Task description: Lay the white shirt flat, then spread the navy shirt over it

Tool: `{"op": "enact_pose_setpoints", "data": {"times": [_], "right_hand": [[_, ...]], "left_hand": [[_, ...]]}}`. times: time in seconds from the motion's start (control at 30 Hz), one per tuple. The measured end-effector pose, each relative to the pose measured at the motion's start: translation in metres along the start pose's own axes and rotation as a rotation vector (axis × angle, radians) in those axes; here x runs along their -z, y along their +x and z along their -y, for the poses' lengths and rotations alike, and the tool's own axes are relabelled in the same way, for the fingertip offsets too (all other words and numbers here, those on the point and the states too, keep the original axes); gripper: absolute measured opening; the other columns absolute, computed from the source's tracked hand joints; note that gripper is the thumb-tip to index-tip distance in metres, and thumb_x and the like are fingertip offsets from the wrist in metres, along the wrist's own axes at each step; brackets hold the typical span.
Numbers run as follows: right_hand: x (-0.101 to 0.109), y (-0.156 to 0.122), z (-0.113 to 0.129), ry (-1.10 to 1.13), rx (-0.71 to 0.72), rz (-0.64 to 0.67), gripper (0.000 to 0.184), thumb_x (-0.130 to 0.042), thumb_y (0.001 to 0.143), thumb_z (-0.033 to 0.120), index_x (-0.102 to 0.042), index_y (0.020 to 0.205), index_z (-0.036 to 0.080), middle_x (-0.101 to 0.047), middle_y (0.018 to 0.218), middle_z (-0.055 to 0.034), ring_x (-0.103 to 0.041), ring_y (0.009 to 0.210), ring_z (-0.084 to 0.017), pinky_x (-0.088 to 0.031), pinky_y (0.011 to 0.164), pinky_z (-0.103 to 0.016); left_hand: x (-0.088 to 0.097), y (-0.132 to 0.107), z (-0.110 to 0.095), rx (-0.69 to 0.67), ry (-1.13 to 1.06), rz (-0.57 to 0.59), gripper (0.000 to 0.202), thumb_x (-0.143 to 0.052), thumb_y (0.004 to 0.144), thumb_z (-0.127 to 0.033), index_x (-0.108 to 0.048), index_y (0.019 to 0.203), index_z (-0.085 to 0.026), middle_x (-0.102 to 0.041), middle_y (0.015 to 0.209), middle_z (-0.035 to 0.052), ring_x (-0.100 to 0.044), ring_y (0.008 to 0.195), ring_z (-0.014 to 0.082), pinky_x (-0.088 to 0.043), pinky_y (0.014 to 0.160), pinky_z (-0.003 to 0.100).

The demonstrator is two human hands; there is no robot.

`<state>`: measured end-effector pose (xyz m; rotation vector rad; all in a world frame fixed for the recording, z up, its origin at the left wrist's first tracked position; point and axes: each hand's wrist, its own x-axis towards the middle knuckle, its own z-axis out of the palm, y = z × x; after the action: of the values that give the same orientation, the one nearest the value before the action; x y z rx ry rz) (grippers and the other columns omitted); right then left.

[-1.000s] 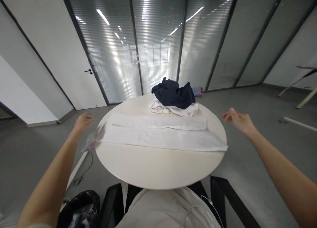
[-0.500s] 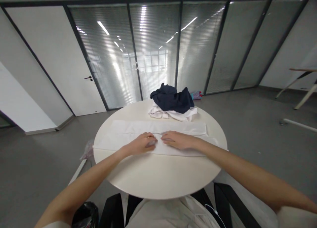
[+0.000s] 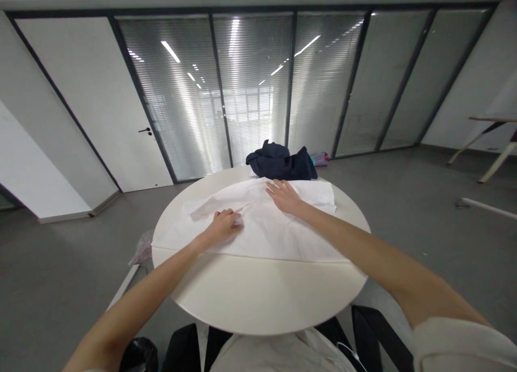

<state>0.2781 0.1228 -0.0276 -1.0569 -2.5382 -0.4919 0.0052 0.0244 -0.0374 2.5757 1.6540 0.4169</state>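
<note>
A: What are the hands on?

B: Both on the white cloth (image 3: 262,226), spread across the round table (image 3: 258,291). Left hand (image 3: 223,225) sits near the middle-left, fingers curled down; looks pinched on a fold, but the view is too small to be sure. Right hand (image 3: 285,195) is farther back, flat and open, palm pressing the cloth, gripping nothing.

A: Where's the cloth relative to them?

B: Under both. It runs from the near-left table edge to the far right; its far edge is just beside the dark garment (image 3: 281,165) heaped at the back. A raised crease lies left of the left hand.

A: How to do this well?

B: I'd judge it's a smoothing or folding pass. Keep the right palm flat and sweep outward so wrinkles go to the edge. Left should anchor, not drag, or the layer below bunches. Keep off the dark heap.

A: Other stuff?

B: Plastic bag (image 3: 142,248) on the floor, left.
</note>
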Motion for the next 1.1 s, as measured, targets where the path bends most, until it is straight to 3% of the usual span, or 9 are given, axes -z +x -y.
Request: {"op": "enact_pose_setpoints", "data": {"times": [0.13,0.27,0.4,0.5,0.57,0.67,0.87,1.0,1.1], "right_hand": [[0.002,0.008,-0.007,0.078,0.031,0.023,0.051,-0.051,0.088,0.006,-0.059,0.135,0.023,-0.052,0.148,-0.01,-0.042,0.137,-0.032,-0.023,0.117,-0.056],[0.007,0.004,-0.004,0.152,0.053,0.101,0.043,-0.062,0.093,0.033,-0.058,0.135,0.022,-0.046,0.151,-0.0119,-0.042,0.136,-0.033,-0.028,0.114,-0.059],[0.012,0.005,0.007,0.177,0.074,0.131,0.043,-0.06,0.095,0.044,-0.061,0.13,0.02,-0.053,0.143,-0.0112,-0.046,0.133,-0.031,-0.031,0.113,-0.056],[0.013,0.008,0.026,0.246,0.157,0.206,0.042,-0.061,0.093,0.046,-0.068,0.124,0.019,-0.062,0.133,-0.0129,-0.051,0.127,-0.03,-0.032,0.113,-0.049],[0.012,0.008,0.041,0.332,0.253,0.292,0.047,-0.061,0.092,0.05,-0.066,0.128,0.019,-0.064,0.13,-0.0134,-0.056,0.121,-0.029,-0.038,0.108,-0.044],[0.007,0.003,0.058,0.391,0.341,0.342,0.049,-0.063,0.092,0.048,-0.063,0.132,0.019,-0.062,0.131,-0.0141,-0.058,0.117,-0.028,-0.043,0.101,-0.039],[0.012,0.0,0.072,0.305,0.216,0.235,0.021,-0.055,0.099,0.026,-0.075,0.097,0.02,-0.071,0.11,-0.008,-0.063,0.104,-0.023,-0.043,0.094,-0.037],[0.03,0.001,0.067,0.312,0.062,0.048,0.024,-0.047,0.101,0.024,-0.07,0.097,0.018,-0.07,0.106,-0.0099,-0.063,0.101,-0.023,-0.045,0.091,-0.035],[0.049,0.003,0.046,0.46,-0.166,-0.262,0.025,-0.038,0.102,0.026,-0.062,0.103,0.019,-0.068,0.097,-0.0083,-0.064,0.09,-0.022,-0.047,0.082,-0.033]], "left_hand": [[0.032,-0.011,-0.011,-0.054,-0.045,0.029,0.018,-0.058,0.087,-0.022,-0.069,0.102,-0.019,-0.071,0.105,0.0109,-0.065,0.096,0.0282,-0.042,0.089,0.039],[0.081,-0.063,-0.043,-0.233,-0.14,0.241,0.013,-0.057,0.088,-0.021,-0.062,0.077,-0.02,-0.065,0.08,0.004,-0.059,0.071,0.0187,-0.039,0.066,0.029],[0.112,-0.123,-0.078,-0.387,-0.207,0.557,0.013,-0.06,0.092,-0.029,-0.066,0.085,-0.019,-0.066,0.085,0.0045,-0.062,0.077,0.0186,-0.04,0.068,0.026],[0.115,-0.141,-0.085,-0.366,-0.251,0.639,0.022,-0.064,0.092,-0.037,-0.07,0.106,-0.021,-0.07,0.093,0.0066,-0.066,0.083,0.0209,-0.044,0.07,0.027],[0.112,-0.135,-0.077,-0.307,-0.274,0.602,0.032,-0.058,0.095,-0.039,-0.068,0.12,-0.022,-0.072,0.099,0.0074,-0.068,0.084,0.0206,-0.046,0.073,0.027],[0.1,-0.113,-0.048,-0.159,-0.248,0.418,0.04,-0.051,0.097,-0.041,-0.063,0.13,-0.022,-0.072,0.107,0.0082,-0.068,0.088,0.0207,-0.049,0.078,0.029],[0.063,-0.073,0.025,0.075,-0.109,0.14,0.043,-0.046,0.094,-0.035,-0.062,0.131,-0.019,-0.067,0.12,0.013,-0.069,0.091,0.0223,-0.05,0.082,0.032],[0.051,-0.069,0.047,0.06,-0.211,0.212,0.042,-0.044,0.092,-0.031,-0.064,0.126,-0.017,-0.07,0.113,0.0117,-0.068,0.094,0.0224,-0.05,0.085,0.032],[0.049,-0.07,0.047,0.053,-0.218,0.265,0.041,-0.05,0.089,-0.033,-0.065,0.124,-0.019,-0.068,0.109,0.0103,-0.066,0.09,0.0213,-0.049,0.084,0.031]]}}
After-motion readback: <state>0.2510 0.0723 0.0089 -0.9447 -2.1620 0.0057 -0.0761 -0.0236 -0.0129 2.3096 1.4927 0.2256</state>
